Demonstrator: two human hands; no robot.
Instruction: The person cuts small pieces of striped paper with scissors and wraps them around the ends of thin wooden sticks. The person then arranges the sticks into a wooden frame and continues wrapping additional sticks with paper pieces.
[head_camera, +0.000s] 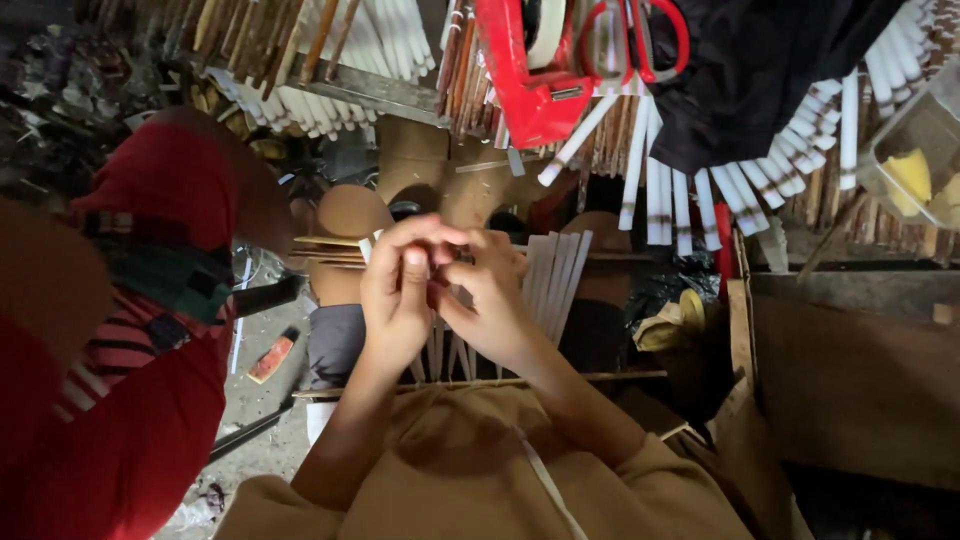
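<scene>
White strips (556, 272) fanned under left hand (398, 290), right hand (488, 300); both pinching them.

Wood, paper, cloth and glossy plastic

The white slats (556, 280) fanned under the hands look like smooth, matt painted wood, threaded on a thin bare wooden stick (620, 377). The tape dispenser (525, 75) and scissor handles (640, 35) are glossy red plastic. The tan garment (470, 470) is soft matt cloth; the black fabric (770, 70) has a slight sheen. The bench edge (850, 290) is rough, dull wood.
</scene>
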